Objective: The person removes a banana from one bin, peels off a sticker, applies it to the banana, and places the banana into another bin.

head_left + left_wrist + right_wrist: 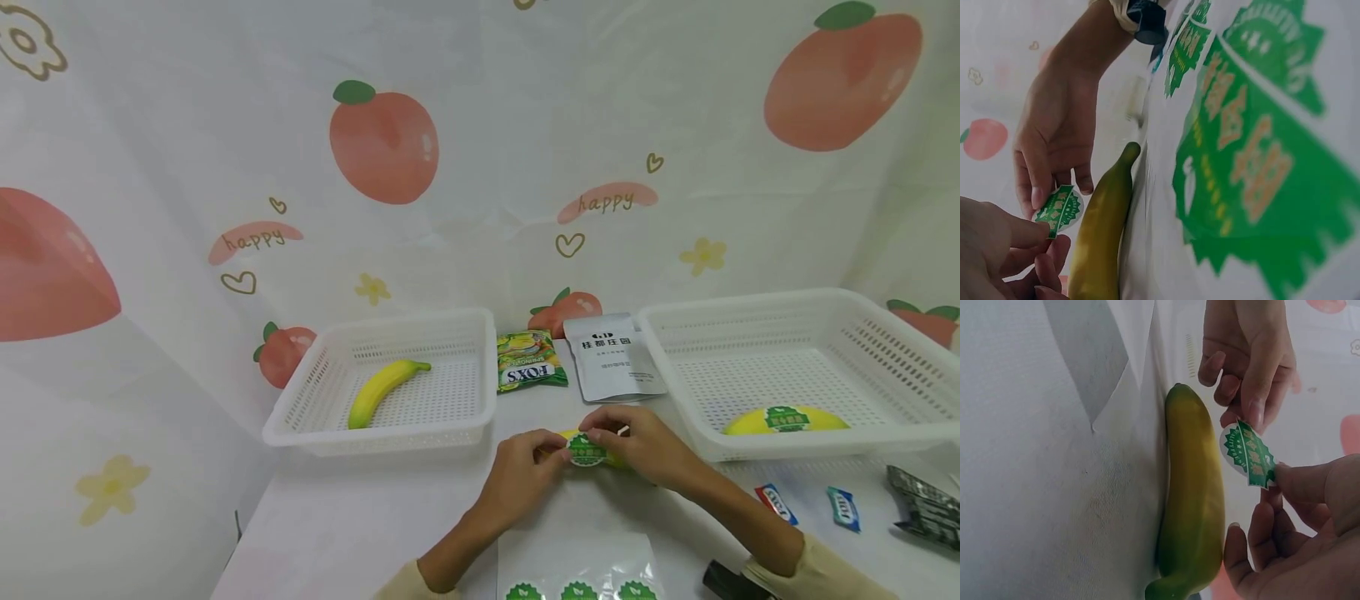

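A round green-and-white sticker (587,450) is held up between both hands, over a yellow banana (1194,487) with green ends that lies on the table. My left hand (521,475) pinches the sticker's left edge between thumb and fingertip. On the opposite edge, my right hand (645,442) pinches it the same way. Seen from the left wrist, the sticker (1060,211) stands just beside the banana (1100,231), its printed face showing. In the head view the hands and sticker cover most of this banana.
A white basket (480,425) at left holds a banana (382,392); another basket (750,450) at right holds a labelled banana (810,419). Between them lie a green FOX'S bag (531,360) and a silver pouch (613,358). A sticker sheet (577,554) is in front; small wrappers (776,503) lie at right.
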The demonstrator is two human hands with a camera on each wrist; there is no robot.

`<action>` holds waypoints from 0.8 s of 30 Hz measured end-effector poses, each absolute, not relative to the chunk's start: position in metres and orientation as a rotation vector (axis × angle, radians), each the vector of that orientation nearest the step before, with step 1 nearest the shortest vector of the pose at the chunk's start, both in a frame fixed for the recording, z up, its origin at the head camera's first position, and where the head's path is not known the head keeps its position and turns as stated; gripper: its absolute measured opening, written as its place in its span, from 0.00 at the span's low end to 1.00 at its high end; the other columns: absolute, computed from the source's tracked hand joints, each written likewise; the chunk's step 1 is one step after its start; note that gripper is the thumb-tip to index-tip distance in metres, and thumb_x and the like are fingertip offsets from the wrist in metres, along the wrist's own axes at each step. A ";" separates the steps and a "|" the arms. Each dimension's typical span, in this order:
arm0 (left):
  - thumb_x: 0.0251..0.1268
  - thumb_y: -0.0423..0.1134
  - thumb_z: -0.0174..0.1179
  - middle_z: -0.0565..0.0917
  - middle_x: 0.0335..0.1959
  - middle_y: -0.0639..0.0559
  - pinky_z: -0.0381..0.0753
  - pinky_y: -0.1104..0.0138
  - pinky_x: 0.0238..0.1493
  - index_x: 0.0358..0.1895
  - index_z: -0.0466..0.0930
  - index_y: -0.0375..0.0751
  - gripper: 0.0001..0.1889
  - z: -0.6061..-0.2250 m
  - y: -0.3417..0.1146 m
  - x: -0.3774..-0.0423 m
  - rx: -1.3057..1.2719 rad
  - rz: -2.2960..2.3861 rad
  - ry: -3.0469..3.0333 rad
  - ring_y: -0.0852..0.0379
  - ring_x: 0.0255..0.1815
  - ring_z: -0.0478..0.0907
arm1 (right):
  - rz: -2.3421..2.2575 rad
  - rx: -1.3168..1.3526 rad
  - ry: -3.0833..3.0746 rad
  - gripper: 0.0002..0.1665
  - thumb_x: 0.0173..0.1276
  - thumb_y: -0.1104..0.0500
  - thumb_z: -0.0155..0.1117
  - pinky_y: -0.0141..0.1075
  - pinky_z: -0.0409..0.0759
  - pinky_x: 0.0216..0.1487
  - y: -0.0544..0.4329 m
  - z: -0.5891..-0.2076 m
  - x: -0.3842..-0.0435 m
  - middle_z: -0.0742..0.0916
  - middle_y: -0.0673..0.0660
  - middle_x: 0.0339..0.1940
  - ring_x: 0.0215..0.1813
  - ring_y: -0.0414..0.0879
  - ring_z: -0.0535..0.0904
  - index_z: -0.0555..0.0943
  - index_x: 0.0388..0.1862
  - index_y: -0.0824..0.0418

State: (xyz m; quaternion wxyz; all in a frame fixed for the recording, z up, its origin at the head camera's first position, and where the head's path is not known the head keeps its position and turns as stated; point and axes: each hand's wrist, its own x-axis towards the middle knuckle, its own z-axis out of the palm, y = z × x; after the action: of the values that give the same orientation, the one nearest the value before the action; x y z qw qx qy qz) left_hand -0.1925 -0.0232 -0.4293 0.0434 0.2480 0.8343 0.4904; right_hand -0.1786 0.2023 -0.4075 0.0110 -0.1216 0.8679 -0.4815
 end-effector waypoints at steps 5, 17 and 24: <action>0.74 0.39 0.67 0.89 0.36 0.61 0.79 0.71 0.42 0.47 0.91 0.42 0.07 -0.429 -0.021 -0.196 0.689 1.497 2.556 0.69 0.37 0.79 | -1.500 -0.347 2.712 0.08 0.78 0.60 0.65 0.34 0.78 0.46 0.201 -0.409 -0.181 0.88 0.52 0.44 0.44 0.48 0.78 0.88 0.49 0.61; 0.71 0.39 0.69 0.88 0.30 0.61 0.78 0.71 0.36 0.43 0.91 0.43 0.05 -0.428 -0.017 -0.199 0.584 1.494 2.612 0.69 0.31 0.80 | -1.453 -0.331 2.839 0.10 0.75 0.55 0.70 0.36 0.78 0.45 0.199 -0.414 -0.182 0.88 0.53 0.48 0.46 0.46 0.78 0.90 0.49 0.59; 0.70 0.38 0.69 0.89 0.32 0.59 0.80 0.71 0.38 0.43 0.90 0.42 0.05 -0.432 -0.017 -0.202 0.556 1.569 2.550 0.69 0.34 0.82 | -1.402 -0.215 2.903 0.10 0.74 0.55 0.70 0.42 0.76 0.49 0.198 -0.411 -0.181 0.88 0.53 0.49 0.48 0.48 0.78 0.90 0.48 0.58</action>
State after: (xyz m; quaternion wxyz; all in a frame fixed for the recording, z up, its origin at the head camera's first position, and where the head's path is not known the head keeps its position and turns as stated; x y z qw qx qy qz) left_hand -0.2021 -0.0167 -0.4318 0.0481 0.1822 0.8364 0.5147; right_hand -0.1806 0.1978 -0.4112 -0.0446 -0.0663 0.8975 -0.4336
